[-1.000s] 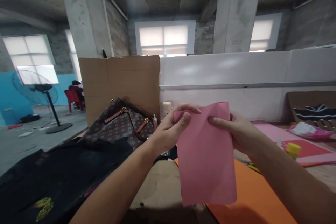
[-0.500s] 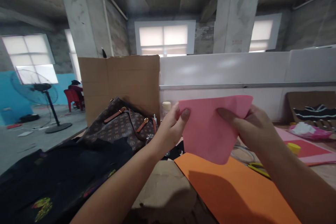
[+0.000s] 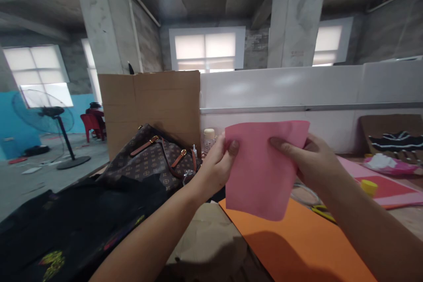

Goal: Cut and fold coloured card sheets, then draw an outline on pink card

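Note:
A pink sheet [image 3: 259,176], smooth and with rounded lower corners, hangs in the air between my hands. Its left edge is pinched by my left hand [image 3: 223,156], thumb on the near face. My right hand [image 3: 306,154] grips it at the upper right, thumb pressed on the front and the fingers hidden behind. Below the pink sheet an orange sheet [image 3: 297,242] lies on the work surface, partly in shadow. Beside the orange sheet is a piece of brown cardboard [image 3: 205,233].
On the left lie a brown patterned handbag [image 3: 142,158] and black fabric [image 3: 82,220]. A cardboard panel [image 3: 152,110] stands behind the bag. To the right are yellow-handled scissors [image 3: 322,212], a yellow-capped container [image 3: 369,188] and pink and red sheets [image 3: 393,189]. A fan [image 3: 62,128] stands farther off.
The pink sheet was upright and long, then bent with its upper edge spread wider; now it hangs flatter. My right hand moved right along it, then slightly back left.

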Action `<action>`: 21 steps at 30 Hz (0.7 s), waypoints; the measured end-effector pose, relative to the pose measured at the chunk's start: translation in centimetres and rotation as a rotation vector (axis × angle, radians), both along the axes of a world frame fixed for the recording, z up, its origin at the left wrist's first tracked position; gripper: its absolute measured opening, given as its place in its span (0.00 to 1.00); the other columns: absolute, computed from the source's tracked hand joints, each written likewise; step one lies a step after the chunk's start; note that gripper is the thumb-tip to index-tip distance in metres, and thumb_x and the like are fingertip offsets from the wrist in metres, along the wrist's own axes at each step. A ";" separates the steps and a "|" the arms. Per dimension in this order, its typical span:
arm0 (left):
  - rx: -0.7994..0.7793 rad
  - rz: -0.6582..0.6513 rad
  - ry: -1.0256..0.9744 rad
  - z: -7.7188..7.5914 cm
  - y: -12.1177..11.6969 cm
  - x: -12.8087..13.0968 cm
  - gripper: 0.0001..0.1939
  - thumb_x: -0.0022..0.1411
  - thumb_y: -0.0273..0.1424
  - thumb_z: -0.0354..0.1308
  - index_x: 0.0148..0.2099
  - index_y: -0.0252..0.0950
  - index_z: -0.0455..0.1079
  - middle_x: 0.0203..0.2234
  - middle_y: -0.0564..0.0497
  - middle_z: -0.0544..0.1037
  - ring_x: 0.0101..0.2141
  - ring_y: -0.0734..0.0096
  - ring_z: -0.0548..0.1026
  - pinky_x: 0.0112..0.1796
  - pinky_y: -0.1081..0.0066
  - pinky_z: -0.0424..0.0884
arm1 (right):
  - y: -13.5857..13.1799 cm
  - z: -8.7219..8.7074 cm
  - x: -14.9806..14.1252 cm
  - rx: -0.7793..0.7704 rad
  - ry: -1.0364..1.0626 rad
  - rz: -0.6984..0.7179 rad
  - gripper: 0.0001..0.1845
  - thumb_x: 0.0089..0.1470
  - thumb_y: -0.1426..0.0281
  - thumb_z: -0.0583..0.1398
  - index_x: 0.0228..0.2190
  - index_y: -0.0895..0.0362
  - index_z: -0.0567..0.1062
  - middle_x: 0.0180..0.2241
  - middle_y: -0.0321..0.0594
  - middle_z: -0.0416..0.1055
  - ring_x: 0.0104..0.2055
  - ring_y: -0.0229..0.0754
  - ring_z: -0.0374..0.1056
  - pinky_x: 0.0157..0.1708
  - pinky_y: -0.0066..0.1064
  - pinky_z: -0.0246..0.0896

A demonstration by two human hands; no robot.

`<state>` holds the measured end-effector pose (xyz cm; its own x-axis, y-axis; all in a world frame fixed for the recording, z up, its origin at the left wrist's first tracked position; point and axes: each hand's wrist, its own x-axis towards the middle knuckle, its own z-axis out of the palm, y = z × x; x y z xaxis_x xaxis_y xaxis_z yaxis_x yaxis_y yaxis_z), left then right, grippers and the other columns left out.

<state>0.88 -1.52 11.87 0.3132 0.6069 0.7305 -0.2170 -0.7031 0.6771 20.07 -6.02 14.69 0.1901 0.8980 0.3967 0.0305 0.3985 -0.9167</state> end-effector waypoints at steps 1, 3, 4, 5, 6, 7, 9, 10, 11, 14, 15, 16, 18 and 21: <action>-0.016 -0.016 -0.013 0.0 0.0 0.0 0.18 0.71 0.42 0.50 0.57 0.39 0.65 0.51 0.47 0.73 0.49 0.64 0.71 0.48 0.69 0.67 | 0.0 0.0 0.0 -0.006 0.009 0.005 0.23 0.39 0.54 0.73 0.36 0.52 0.78 0.37 0.45 0.79 0.40 0.59 0.75 0.32 0.44 0.74; -0.044 -0.030 -0.043 0.1 -0.1 0.0 0.18 0.70 0.42 0.51 0.56 0.39 0.67 0.49 0.48 0.75 0.47 0.64 0.72 0.46 0.70 0.68 | 0.1 -0.1 0.2 -0.022 0.015 0.009 0.23 0.39 0.54 0.73 0.36 0.52 0.77 0.38 0.46 0.78 0.41 0.60 0.74 0.34 0.46 0.74; -0.050 -0.028 -0.056 0.2 -0.2 0.0 0.17 0.70 0.43 0.51 0.55 0.39 0.68 0.47 0.48 0.76 0.46 0.65 0.72 0.45 0.71 0.68 | 0.2 -0.1 0.3 -0.042 0.010 0.010 0.24 0.40 0.54 0.73 0.36 0.52 0.77 0.38 0.46 0.78 0.41 0.60 0.74 0.34 0.46 0.73; -0.050 -0.020 -0.065 0.3 -0.2 -0.1 0.17 0.70 0.43 0.50 0.53 0.39 0.69 0.45 0.49 0.77 0.44 0.65 0.73 0.43 0.71 0.68 | 0.3 -0.2 0.4 -0.063 0.000 0.015 0.24 0.40 0.53 0.72 0.36 0.52 0.77 0.38 0.47 0.78 0.41 0.61 0.74 0.34 0.47 0.73; -0.044 -0.003 -0.067 0.3 -0.2 -0.1 0.18 0.70 0.44 0.50 0.52 0.39 0.71 0.43 0.49 0.77 0.41 0.66 0.73 0.42 0.71 0.68 | 0.4 -0.2 0.5 -0.074 -0.022 0.021 0.24 0.41 0.53 0.72 0.37 0.52 0.77 0.39 0.48 0.78 0.42 0.61 0.74 0.35 0.47 0.73; -0.036 0.018 -0.061 0.4 -0.2 -0.2 0.18 0.70 0.44 0.50 0.50 0.38 0.72 0.41 0.49 0.77 0.39 0.66 0.73 0.41 0.71 0.68 | 0.6 -0.3 0.6 -0.062 -0.061 0.011 0.24 0.42 0.53 0.71 0.39 0.51 0.76 0.40 0.48 0.77 0.42 0.61 0.74 0.35 0.48 0.73; -0.030 0.065 -0.023 0.4 -0.2 -0.3 0.18 0.70 0.44 0.49 0.49 0.38 0.73 0.39 0.50 0.77 0.37 0.67 0.72 0.39 0.71 0.67 | 0.8 -0.4 0.9 0.076 -0.196 -0.071 0.27 0.46 0.54 0.69 0.47 0.49 0.73 0.43 0.47 0.76 0.44 0.59 0.73 0.37 0.48 0.73; -0.031 0.090 0.004 0.4 -0.2 -0.3 0.18 0.71 0.44 0.49 0.49 0.38 0.73 0.38 0.50 0.77 0.36 0.67 0.71 0.38 0.71 0.67 | 0.9 -0.5 0.9 0.209 -0.294 -0.151 0.29 0.50 0.56 0.68 0.52 0.47 0.70 0.46 0.47 0.74 0.47 0.58 0.72 0.40 0.48 0.72; -0.032 0.113 0.030 0.4 -0.1 -0.4 0.18 0.71 0.44 0.49 0.48 0.38 0.73 0.37 0.50 0.76 0.36 0.67 0.71 0.38 0.71 0.66 | 0.8 -0.5 0.9 0.369 -0.416 -0.250 0.30 0.53 0.59 0.66 0.55 0.46 0.66 0.50 0.46 0.72 0.50 0.57 0.70 0.45 0.49 0.70; -0.032 0.156 0.086 0.1 0.0 -0.3 0.19 0.71 0.44 0.48 0.46 0.37 0.73 0.35 0.49 0.76 0.35 0.67 0.71 0.35 0.72 0.65 | 0.3 -0.6 0.6 0.836 -0.805 -0.504 0.26 0.58 0.69 0.62 0.57 0.47 0.66 0.56 0.44 0.68 0.59 0.53 0.64 0.61 0.51 0.56; -0.030 0.162 0.096 0.0 -0.1 -0.2 0.19 0.71 0.44 0.48 0.46 0.36 0.73 0.35 0.49 0.76 0.34 0.67 0.71 0.34 0.72 0.65 | 0.1 -0.6 0.4 0.944 -0.904 -0.543 0.24 0.58 0.71 0.62 0.56 0.48 0.67 0.55 0.44 0.68 0.58 0.52 0.64 0.63 0.52 0.52; -0.024 0.166 0.104 -0.1 -0.2 -0.1 0.19 0.71 0.44 0.48 0.46 0.36 0.73 0.35 0.48 0.76 0.34 0.67 0.71 0.33 0.72 0.65 | -0.1 -0.7 0.1 1.019 -0.977 -0.551 0.23 0.58 0.73 0.62 0.55 0.50 0.68 0.53 0.45 0.70 0.56 0.51 0.66 0.64 0.53 0.51; -0.008 0.166 0.120 -0.3 -0.4 0.2 0.18 0.71 0.43 0.48 0.48 0.37 0.72 0.38 0.47 0.77 0.34 0.67 0.71 0.32 0.72 0.66 | -0.5 -0.8 -0.3 1.091 -1.054 -0.514 0.20 0.58 0.75 0.61 0.53 0.55 0.70 0.48 0.45 0.74 0.50 0.48 0.71 0.64 0.54 0.53; 0.028 0.169 0.155 -0.6 -0.8 0.5 0.16 0.72 0.40 0.47 0.48 0.38 0.72 0.41 0.47 0.77 0.35 0.67 0.71 0.33 0.72 0.66 | -0.8 -1.1 -0.8 1.095 -1.073 -0.450 0.15 0.59 0.78 0.60 0.48 0.58 0.72 0.43 0.45 0.76 0.46 0.45 0.73 0.63 0.52 0.55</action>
